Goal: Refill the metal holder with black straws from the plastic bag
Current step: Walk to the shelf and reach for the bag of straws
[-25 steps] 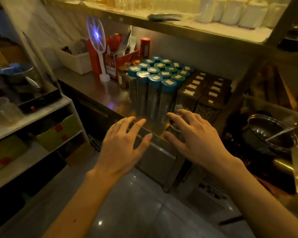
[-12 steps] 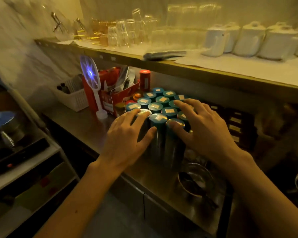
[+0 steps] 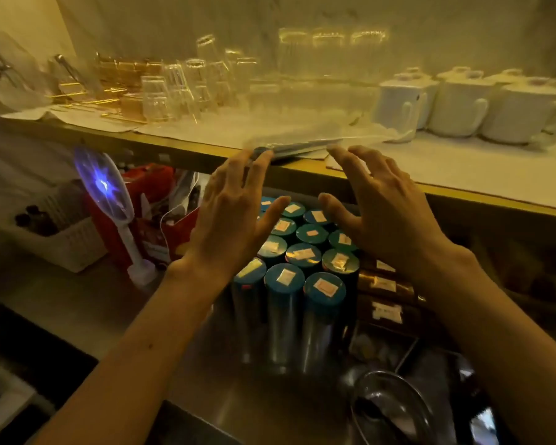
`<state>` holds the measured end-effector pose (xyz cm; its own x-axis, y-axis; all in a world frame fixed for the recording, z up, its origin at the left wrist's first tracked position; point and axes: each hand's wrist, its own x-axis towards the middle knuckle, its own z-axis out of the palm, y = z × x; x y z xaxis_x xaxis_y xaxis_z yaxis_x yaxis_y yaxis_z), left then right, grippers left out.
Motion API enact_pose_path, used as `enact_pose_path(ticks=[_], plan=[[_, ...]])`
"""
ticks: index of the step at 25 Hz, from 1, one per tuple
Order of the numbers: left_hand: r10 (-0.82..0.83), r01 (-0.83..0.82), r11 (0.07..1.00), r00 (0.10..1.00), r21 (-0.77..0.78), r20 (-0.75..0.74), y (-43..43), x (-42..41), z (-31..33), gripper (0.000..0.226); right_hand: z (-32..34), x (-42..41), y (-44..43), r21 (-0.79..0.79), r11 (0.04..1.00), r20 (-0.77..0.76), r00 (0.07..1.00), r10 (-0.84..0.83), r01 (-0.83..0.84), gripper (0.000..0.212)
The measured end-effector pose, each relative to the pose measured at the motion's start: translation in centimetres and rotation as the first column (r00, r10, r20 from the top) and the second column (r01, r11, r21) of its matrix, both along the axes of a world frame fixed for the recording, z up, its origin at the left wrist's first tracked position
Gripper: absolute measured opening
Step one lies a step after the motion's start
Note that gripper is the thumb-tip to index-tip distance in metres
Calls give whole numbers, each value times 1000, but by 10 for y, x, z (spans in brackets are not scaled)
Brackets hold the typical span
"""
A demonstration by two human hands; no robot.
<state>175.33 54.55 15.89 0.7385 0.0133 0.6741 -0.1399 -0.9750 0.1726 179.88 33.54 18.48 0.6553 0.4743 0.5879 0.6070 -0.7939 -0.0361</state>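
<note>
The plastic bag (image 3: pixel 328 136) lies flat on the shelf (image 3: pixel 463 195), at centre frame just above your fingertips, its near side at the shelf's front lip. It is blurred. A dark band along its lower left edge reads as the black straws (image 3: pixel 289 148).

Your left hand (image 3: pixel 235 216) is raised at centre left, fingers straight and spread, gripping nothing. Its fingertips reach the bag's dark left end, though you cannot tell whether they touch it. Your right hand (image 3: pixel 389 213) mirrors it at centre right, fingers extended and loosely fanned, thumb out to the side, holding nothing. Its fingertips sit just below the bag's right half. The shelf's front lip crosses the frame behind both sets of fingers.

On the shelf, white lidded mugs (image 3: pixel 456 104) stand just beside the bag at upper right. Clear glasses (image 3: pixel 161 94) and gold racks (image 3: pixel 119 78) stand at upper left.

Below the hands, a tight block of teal-lidded canisters (image 3: pixel 283 277) stands upright on the counter (image 3: pixel 77 303), each lid labelled. Brown labelled tins (image 3: pixel 382 285) touch the block on its right. To the left stand a red box (image 3: pixel 154 187), a racket-shaped device with a purple glow (image 3: pixel 105 184) and a white basket (image 3: pixel 61 245). A glass bowl (image 3: pixel 395 409) sits at lower right.
</note>
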Motion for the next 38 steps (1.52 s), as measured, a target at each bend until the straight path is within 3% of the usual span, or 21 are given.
enact_pose_path(ticks=[7,15,19,27,29,31,34,36,38], plan=[[-192,193,979,981,59,-21,42,70,23,73,21,39,38,-3,987,10,987,-158,158,65],[-370,369,929,928,-31,-53,63,126,22,51,25,85,53,-20,956,39,956,-291,291,46],[-384,383,921,923,-76,-6,64,127,19,42,25,90,51,37,958,135,948,-288,286,27],[-427,444,890,891,-105,152,58,117,28,31,30,82,50,242,954,365,894,-260,179,20],[-400,432,887,895,-161,199,61,114,32,27,32,83,53,305,934,416,856,-305,185,29],[-373,425,877,897,-224,240,65,106,35,25,32,78,56,402,888,383,839,-386,224,54],[-327,413,845,902,-339,284,74,95,39,25,33,63,53,628,739,265,826,-498,244,89],[-294,414,791,903,-450,314,82,90,44,26,29,52,52,724,657,195,852,-486,210,98],[-296,453,665,890,-594,347,90,82,49,24,23,43,55,772,607,76,921,-381,187,101]])
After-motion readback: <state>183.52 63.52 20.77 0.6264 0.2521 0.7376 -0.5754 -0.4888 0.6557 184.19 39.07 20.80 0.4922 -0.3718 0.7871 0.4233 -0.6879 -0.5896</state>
